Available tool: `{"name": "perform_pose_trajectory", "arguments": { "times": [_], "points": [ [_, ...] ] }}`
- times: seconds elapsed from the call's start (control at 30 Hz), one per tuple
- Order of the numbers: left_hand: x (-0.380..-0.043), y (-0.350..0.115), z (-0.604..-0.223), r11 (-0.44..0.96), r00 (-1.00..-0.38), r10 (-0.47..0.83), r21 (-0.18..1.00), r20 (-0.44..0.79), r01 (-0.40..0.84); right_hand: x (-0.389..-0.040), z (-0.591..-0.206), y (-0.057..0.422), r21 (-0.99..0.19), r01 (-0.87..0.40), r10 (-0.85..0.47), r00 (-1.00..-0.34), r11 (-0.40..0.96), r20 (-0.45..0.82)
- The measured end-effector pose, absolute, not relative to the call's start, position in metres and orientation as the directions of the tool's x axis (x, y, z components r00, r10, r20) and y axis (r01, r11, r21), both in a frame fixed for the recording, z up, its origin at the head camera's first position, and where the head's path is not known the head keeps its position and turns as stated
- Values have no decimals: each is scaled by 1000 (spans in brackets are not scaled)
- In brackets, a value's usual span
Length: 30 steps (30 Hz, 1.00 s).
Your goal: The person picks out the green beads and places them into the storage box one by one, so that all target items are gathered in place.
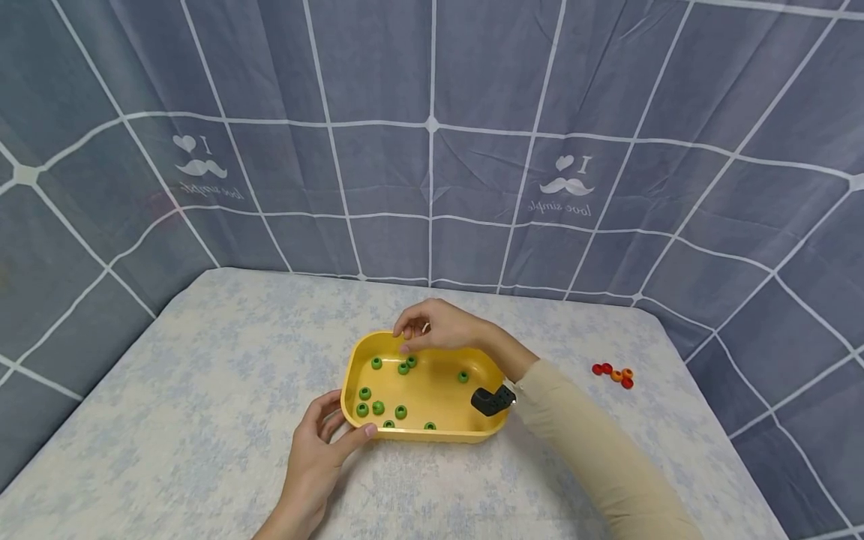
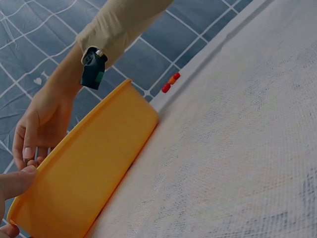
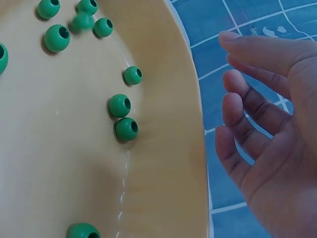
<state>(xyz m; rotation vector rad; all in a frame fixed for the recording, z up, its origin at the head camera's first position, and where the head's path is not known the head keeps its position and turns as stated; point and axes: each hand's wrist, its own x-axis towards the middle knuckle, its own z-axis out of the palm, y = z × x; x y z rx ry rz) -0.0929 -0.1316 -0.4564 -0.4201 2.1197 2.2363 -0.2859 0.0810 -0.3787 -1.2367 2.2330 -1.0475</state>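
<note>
A yellow plastic tray (image 1: pixel 439 394) with rounded corners sits on the table, several round green beads (image 1: pixel 401 412) scattered over its floor. My left hand (image 1: pixel 316 444) grips the tray's near left corner, thumb over the rim and fingers along the outside wall. Above the tray's far edge hovers my right hand (image 1: pixel 447 325), its fingers loosely bent and holding nothing. In the right wrist view its open palm (image 3: pixel 277 198) shows beyond the rim. One green bead (image 3: pixel 82 23) there is blurred, close to other beads.
A small group of red (image 1: pixel 607 368) and orange beads (image 1: pixel 628 373) lies on the table to the right of the tray. A pale flowered cloth (image 1: pixel 223 390) covers the table. Blue checked curtains (image 1: pixel 378 165) hang behind it and at both sides.
</note>
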Motion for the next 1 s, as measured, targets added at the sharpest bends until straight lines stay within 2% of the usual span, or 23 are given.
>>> {"name": "perform_pose_trajectory", "arguments": {
  "times": [0.63, 1.0],
  "points": [
    [-94, -129, -458, -58, -959, -179, 975, -221, -214, -284, -381, 112, -761, -527, -799, -601, 378, 20],
    [-94, -128, -453, -36, -953, -184, 971, -240, -237, -285, -384, 133, -791, -465, -756, -655, 397, 5]
  ]
}}
